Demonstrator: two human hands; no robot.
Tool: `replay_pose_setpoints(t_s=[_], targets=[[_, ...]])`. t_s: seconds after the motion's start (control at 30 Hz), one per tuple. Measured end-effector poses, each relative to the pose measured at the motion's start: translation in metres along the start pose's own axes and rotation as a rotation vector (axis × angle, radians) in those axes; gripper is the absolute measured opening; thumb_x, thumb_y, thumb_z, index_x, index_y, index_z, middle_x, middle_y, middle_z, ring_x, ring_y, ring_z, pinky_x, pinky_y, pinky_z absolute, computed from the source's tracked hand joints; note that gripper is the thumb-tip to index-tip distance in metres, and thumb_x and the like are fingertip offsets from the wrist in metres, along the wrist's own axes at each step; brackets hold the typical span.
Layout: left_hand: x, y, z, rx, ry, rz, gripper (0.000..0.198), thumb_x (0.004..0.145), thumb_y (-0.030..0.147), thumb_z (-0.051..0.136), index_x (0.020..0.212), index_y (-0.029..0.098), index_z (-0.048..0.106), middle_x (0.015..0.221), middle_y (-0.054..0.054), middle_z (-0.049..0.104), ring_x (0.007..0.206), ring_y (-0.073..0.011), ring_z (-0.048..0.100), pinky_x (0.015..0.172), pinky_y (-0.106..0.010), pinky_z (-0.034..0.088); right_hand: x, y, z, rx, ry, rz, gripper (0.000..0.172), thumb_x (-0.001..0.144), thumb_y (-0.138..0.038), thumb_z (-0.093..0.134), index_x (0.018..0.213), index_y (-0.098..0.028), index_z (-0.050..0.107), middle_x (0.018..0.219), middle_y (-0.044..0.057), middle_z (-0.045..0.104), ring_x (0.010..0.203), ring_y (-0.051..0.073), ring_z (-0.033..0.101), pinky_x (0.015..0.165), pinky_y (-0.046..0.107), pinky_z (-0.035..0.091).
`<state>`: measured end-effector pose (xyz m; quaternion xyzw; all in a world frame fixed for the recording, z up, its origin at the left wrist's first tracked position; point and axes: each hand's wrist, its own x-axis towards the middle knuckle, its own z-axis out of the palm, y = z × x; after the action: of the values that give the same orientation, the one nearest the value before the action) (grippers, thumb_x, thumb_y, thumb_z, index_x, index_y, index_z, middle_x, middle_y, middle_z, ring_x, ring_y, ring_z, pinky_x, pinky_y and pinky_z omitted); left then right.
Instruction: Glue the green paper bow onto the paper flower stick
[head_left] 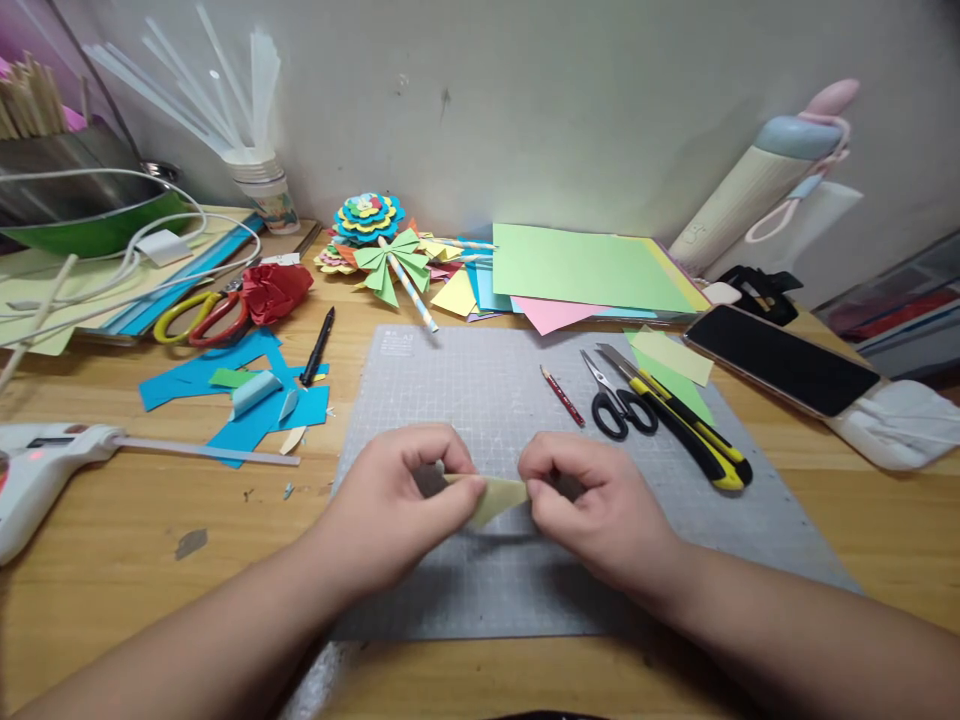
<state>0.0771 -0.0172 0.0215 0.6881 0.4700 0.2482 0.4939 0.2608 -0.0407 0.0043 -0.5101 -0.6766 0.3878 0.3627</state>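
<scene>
Between my two hands is a small piece of pale yellow-green paper (498, 500), folded to a pointed shape and held just above the grey cutting mat (435, 400). My left hand (416, 490) pinches its left end between thumb and forefinger. At the right corner, the thumb and forefinger of my right hand (592, 495) grip it too. A short red pencil (562, 396), black-handled scissors (616, 398) and a black and yellow utility knife (686, 425) lie on the mat beyond my right hand.
Blue paper scraps (255, 400), a black pen (318, 346) and a glue gun (52, 470) lie to the left. Paper flowers (367, 220) and coloured sheets (592, 265) are at the back. A phone (780, 358) and a leaning bottle (739, 185) stand at right.
</scene>
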Motion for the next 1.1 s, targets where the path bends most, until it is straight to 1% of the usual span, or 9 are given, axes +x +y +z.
replay_pose_setpoints(t_s=[0.23, 0.33, 0.4, 0.47, 0.57, 0.7, 0.8, 1.0, 1.1], targets=[[0.006, -0.003, -0.009, -0.321, 0.157, -0.167, 0.020, 0.071, 0.030, 0.063, 0.059, 0.018, 0.053, 0.062, 0.003, 0.053, 0.059, -0.0117, 0.046, 0.057, -0.025, 0.034, 0.007, 0.010, -0.006, 0.273, 0.126, 0.195, 0.014, 0.072, -0.016, 0.050, 0.059, -0.020, 0.048, 0.057, -0.003, 0.046, 0.053, 0.011, 0.041, 0.049, 0.025, 0.034], [0.009, -0.008, -0.007, -0.429, 0.153, -0.217, 0.021, 0.070, 0.031, 0.066, 0.061, 0.016, 0.055, 0.062, 0.003, 0.054, 0.059, -0.0103, 0.045, 0.058, -0.024, 0.034, 0.006, 0.013, -0.002, 0.551, 0.023, 0.311, 0.009, 0.083, -0.028, 0.053, 0.078, -0.021, 0.054, 0.065, -0.003, 0.054, 0.053, 0.011, 0.050, 0.043, 0.021, 0.035], [0.010, -0.010, -0.004, -0.435, 0.091, -0.230, 0.022, 0.072, 0.033, 0.066, 0.062, 0.016, 0.056, 0.062, 0.003, 0.055, 0.059, -0.0101, 0.046, 0.058, -0.024, 0.034, 0.004, 0.013, 0.002, 0.686, -0.102, 0.364, 0.018, 0.083, -0.037, 0.059, 0.090, -0.021, 0.056, 0.069, -0.001, 0.058, 0.055, 0.012, 0.055, 0.039, 0.019, 0.036], [0.009, -0.010, -0.002, -0.400, 0.034, -0.228, 0.020, 0.074, 0.034, 0.064, 0.067, 0.016, 0.058, 0.066, 0.001, 0.057, 0.061, -0.0114, 0.049, 0.060, -0.025, 0.037, 0.002, 0.012, 0.005, 0.710, -0.187, 0.391, 0.022, 0.081, -0.038, 0.063, 0.088, -0.018, 0.058, 0.064, -0.001, 0.058, 0.051, 0.010, 0.052, 0.039, 0.018, 0.036], [0.006, -0.009, 0.000, -0.224, 0.083, -0.096, 0.014, 0.078, 0.028, 0.061, 0.088, 0.018, 0.063, 0.081, -0.001, 0.063, 0.074, -0.0149, 0.056, 0.070, -0.029, 0.042, 0.002, 0.012, 0.007, 0.716, -0.205, 0.438, 0.022, 0.083, -0.036, 0.062, 0.076, -0.015, 0.061, 0.059, -0.001, 0.058, 0.043, 0.005, 0.044, 0.038, 0.016, 0.033], [0.002, -0.007, 0.000, 0.115, 0.088, 0.198, 0.020, 0.084, 0.023, 0.056, 0.101, 0.018, 0.065, 0.094, -0.005, 0.065, 0.090, -0.0173, 0.058, 0.083, -0.032, 0.042, 0.005, 0.014, 0.006, 0.805, -0.162, 0.509, 0.023, 0.080, -0.036, 0.066, 0.077, -0.014, 0.062, 0.063, -0.001, 0.059, 0.046, 0.005, 0.048, 0.036, 0.015, 0.032], [0.003, -0.007, -0.001, 0.162, 0.036, 0.238, 0.026, 0.082, 0.029, 0.063, 0.105, 0.017, 0.065, 0.095, -0.006, 0.066, 0.091, -0.0179, 0.058, 0.082, -0.032, 0.043, 0.006, 0.014, 0.005, 0.844, -0.144, 0.537, 0.026, 0.077, -0.038, 0.069, 0.075, -0.014, 0.061, 0.061, -0.002, 0.056, 0.045, 0.005, 0.049, 0.035, 0.013, 0.033], [0.007, -0.007, -0.002, 0.051, -0.056, 0.159, 0.014, 0.083, 0.025, 0.061, 0.092, 0.020, 0.069, 0.087, -0.001, 0.068, 0.082, -0.0152, 0.060, 0.077, -0.028, 0.042, 0.007, 0.015, 0.004, 0.803, -0.142, 0.524, 0.032, 0.077, -0.044, 0.068, 0.075, -0.014, 0.059, 0.054, -0.005, 0.052, 0.042, 0.004, 0.045, 0.035, 0.012, 0.033], [0.008, -0.006, -0.002, -0.075, -0.022, 0.001, 0.018, 0.083, 0.029, 0.058, 0.073, 0.017, 0.067, 0.070, 0.001, 0.063, 0.068, -0.0125, 0.055, 0.067, -0.025, 0.040, 0.006, 0.016, 0.004, 0.785, -0.156, 0.503, 0.036, 0.074, -0.048, 0.070, 0.071, -0.015, 0.055, 0.052, -0.005, 0.051, 0.042, 0.004, 0.046, 0.035, 0.012, 0.033]])
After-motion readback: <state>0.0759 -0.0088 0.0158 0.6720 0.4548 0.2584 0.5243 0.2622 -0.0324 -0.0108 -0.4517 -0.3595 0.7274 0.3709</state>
